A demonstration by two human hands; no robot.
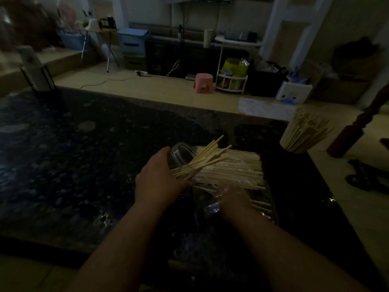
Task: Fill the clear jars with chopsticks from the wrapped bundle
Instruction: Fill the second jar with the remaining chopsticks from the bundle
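- Dim room, pale floor behind, and a dark speckled table [84,154] in front: what is laid on it?
- A wrapped bundle [233,171] of chopsticks is laid flat toward the front right, its long axis running left to right.
- And the containers?
- A clear jar [181,153] is tipped over at the bundle's left end and is gripped by the left hand [160,178], fingers curled round it. A handful of loose chopsticks [207,157] is fanned out from beside the thumb, tips pointed up and to the right across the bundle. Whether their lower ends are inside the jar cannot be told in this light. A second jar [299,142] is stood upright at the table's right edge, packed with chopsticks.
- The right hand?
- The right hand [233,200] is seen blurred on the plastic wrap [210,207] at the bundle's near side; its grip cannot be made out.
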